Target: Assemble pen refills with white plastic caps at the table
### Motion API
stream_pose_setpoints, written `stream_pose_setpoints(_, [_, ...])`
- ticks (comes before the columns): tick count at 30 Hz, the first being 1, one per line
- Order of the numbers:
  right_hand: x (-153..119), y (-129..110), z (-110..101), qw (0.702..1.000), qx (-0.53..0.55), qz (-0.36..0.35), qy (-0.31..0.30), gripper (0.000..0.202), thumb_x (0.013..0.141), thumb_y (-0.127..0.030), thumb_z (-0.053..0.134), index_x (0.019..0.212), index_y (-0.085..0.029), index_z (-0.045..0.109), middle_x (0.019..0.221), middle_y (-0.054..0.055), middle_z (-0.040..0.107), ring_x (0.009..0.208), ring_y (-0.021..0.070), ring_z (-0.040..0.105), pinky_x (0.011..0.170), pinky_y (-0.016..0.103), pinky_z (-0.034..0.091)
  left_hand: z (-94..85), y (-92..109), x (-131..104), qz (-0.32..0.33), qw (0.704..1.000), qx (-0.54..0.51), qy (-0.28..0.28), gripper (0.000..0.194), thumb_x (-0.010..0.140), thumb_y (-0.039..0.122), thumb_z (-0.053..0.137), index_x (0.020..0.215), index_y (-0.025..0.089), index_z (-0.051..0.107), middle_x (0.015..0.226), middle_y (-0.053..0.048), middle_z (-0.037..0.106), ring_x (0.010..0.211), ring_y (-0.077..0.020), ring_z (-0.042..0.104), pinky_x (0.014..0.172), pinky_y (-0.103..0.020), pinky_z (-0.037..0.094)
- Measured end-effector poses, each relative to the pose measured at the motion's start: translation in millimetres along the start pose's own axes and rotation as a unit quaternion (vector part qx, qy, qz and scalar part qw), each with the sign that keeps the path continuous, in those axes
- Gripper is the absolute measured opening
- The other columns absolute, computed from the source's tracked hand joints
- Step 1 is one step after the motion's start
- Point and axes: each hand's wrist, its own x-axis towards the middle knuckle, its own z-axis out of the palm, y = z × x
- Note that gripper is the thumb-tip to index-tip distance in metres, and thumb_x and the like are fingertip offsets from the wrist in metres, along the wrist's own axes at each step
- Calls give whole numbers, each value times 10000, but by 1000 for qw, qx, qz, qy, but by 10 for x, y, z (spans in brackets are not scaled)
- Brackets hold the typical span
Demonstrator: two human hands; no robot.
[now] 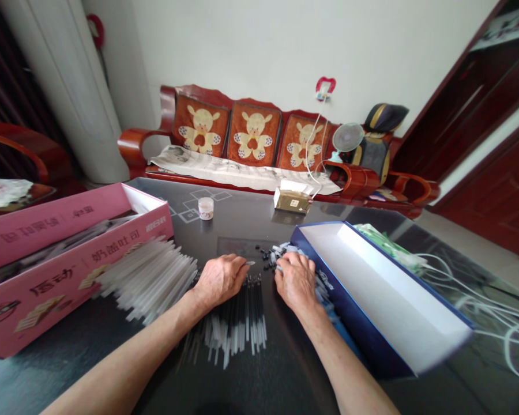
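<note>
Dark tbl (285, 351), L hand (219, 279) palm-down, fingers (241, 267) round pale pc (251, 263), R hand (297, 282) atop parts (281, 249), grip unclear

The left forearm (136, 350) and right forearm (328, 354) are bare, slim and smooth, tapering to narrow wrists. The left hand (219, 281) and right hand (297, 280) are bare too, with creased skin across their backs.

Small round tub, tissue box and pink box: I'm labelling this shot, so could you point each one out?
Small round tub (206, 212): head view, on its side.
Tissue box (293, 203): head view, on its front.
Pink box (82, 260): head view, on its long near side.
</note>
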Motion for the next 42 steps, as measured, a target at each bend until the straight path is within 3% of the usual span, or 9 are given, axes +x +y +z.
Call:
stream_pose_setpoints(6, [43,-50,-76,995,86,-7,40,127,765,-190,585,875,-211,647,987,72,614,954,242,501,828,390,339,-3,-9,9,-2,1000,-2,-1,345,936,367,349,886,187,640,773,-50,661,752,-165,635,630,-236,435])
stream_pose_setpoints(10, [88,-175,-78,951,295,19,91,140,801,-211,543,914,-195,623,903,60,621,873,197,560,800,344,422,12,-16,4,-4,1000,-9,13,319,935,355,359,1013,199,627,817,-50,673,777,-171,645,641,-241,452])
stream_pose_setpoints(13, [80,-298,7,835,530,131,60,159,784,-291,592,914,-201,591,875,34,631,779,162,595,725,308,470,36,-31,-2,0,999,-14,29,331,938,352,355,1139,220,583,853,-50,679,787,-171,649,648,-245,462])
stream_pose_setpoints(16, [55,-392,72,647,720,251,-5,255,719,-346,685,900,-214,564,884,5,643,760,142,626,707,293,496,41,-33,-5,6,999,-14,36,340,942,352,343,1155,229,577,841,-47,675,756,-167,647,627,-244,459])
stream_pose_setpoints(18, [47,-416,78,550,783,290,-19,324,668,-331,741,918,-222,566,866,-13,650,767,135,640,713,282,505,27,-17,-5,8,999,-17,37,338,943,351,340,1144,229,583,826,-43,669,743,-163,643,616,-238,454])
stream_pose_setpoints(20, [49,-411,70,495,812,309,-19,379,630,-302,775,948,-228,582,853,-22,659,775,131,648,712,269,508,7,8,-6,13,999,-20,35,333,943,347,341,1141,227,581,817,-39,666,746,-162,640,619,-234,452])
stream_pose_setpoints(22, [55,-390,70,468,822,323,-23,386,615,-284,785,950,-231,602,872,-18,673,779,132,653,695,259,508,-9,34,-8,20,999,-23,29,330,944,338,339,1142,225,577,812,-37,663,747,-163,638,625,-236,453])
stream_pose_setpoints(33, [19,-446,103,481,819,308,-55,327,618,-275,779,904,-210,634,923,8,691,772,121,628,646,228,482,14,49,-21,34,999,-33,15,325,947,324,332,1145,218,567,856,-44,665,781,-162,632,650,-238,457])
stream_pose_setpoints(42, [13,-442,105,574,770,272,-63,297,648,-324,753,907,-220,652,817,-14,681,727,125,617,659,243,478,-29,42,12,21,999,-42,-7,290,919,293,381,815,165,619,735,-39,581,659,-128,577,606,-219,429])
